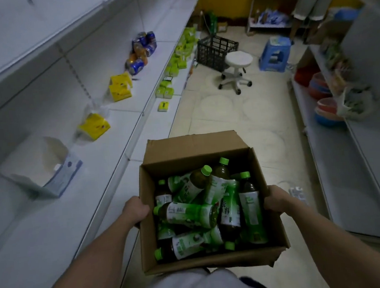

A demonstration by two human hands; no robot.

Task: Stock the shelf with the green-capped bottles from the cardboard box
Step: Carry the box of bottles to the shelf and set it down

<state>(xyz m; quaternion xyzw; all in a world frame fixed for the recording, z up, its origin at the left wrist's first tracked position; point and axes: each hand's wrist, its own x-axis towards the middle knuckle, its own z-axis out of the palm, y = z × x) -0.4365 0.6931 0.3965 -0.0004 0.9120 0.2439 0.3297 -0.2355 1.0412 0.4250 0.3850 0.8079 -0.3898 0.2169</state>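
Now both hands, left [135,210] and right [277,199], clasp the open brown cardboard box [191,145] of green-capped bottles [191,213]; white swivel stool [238,60] and black plastic crate [214,50] upper centre, white shelf [53,213] left.

Both my forearms reach in from the bottom corners of the frame toward the middle. Left hand [136,210] sits centre-left, fingers curled over the box [184,147] edge. Right hand [277,199], centre-right, grips the opposite wall the same way, thumb on top.

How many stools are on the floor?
2. A white round stool stands mid-aisle beside the black crate; a blue plastic stool sits to its right. Shelves might hide others.
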